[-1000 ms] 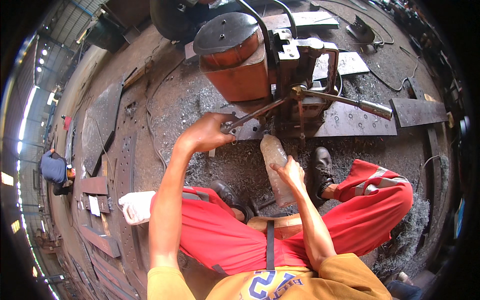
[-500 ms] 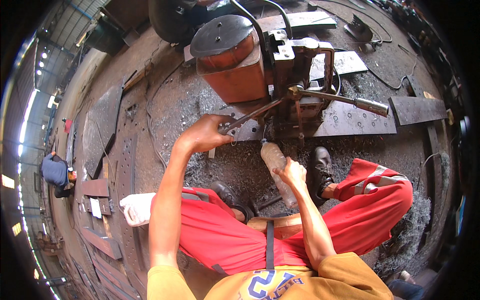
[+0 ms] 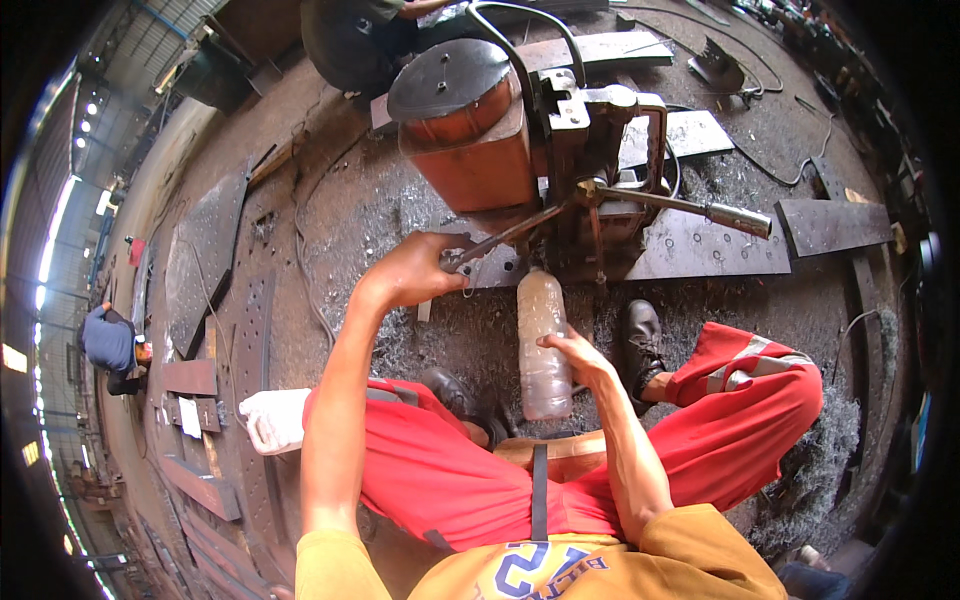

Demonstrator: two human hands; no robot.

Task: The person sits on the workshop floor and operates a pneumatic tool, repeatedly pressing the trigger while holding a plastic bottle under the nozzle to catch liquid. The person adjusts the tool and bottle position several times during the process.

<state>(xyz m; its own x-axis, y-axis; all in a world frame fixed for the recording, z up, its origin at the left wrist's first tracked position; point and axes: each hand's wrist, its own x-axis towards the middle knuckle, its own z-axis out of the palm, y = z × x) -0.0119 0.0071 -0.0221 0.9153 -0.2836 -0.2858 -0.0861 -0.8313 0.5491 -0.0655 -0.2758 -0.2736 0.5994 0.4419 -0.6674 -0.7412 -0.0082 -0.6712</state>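
My left hand [image 3: 412, 270] is closed around the end of one metal feed lever [image 3: 515, 230] of the orange-red drill machine [image 3: 468, 165]. With my right hand [image 3: 582, 357] I grip the side of a clear plastic bottle [image 3: 541, 315], which holds a cloudy liquid. The bottle's neck end points toward the base of the machine, and its cap end is hidden there. Another lever with a thick metal sleeve [image 3: 738, 219] sticks out to the right. Under the machine lies a long steel plate [image 3: 710, 240] with round marks and holes.
Metal shavings [image 3: 800, 470] cover much of the floor. A white jug [image 3: 273, 420] stands by my left knee. Several steel plates lie at left, including a perforated strip [image 3: 256, 340]. Cables [image 3: 300, 240] cross the ground. One person [image 3: 355, 45] crouches behind the machine; another [image 3: 110, 340] is far left.
My right hand has swung the bottle from a slant to nearly straight, its neck end closer to the machine base. My left hand stays on the lever. The person behind has shifted.
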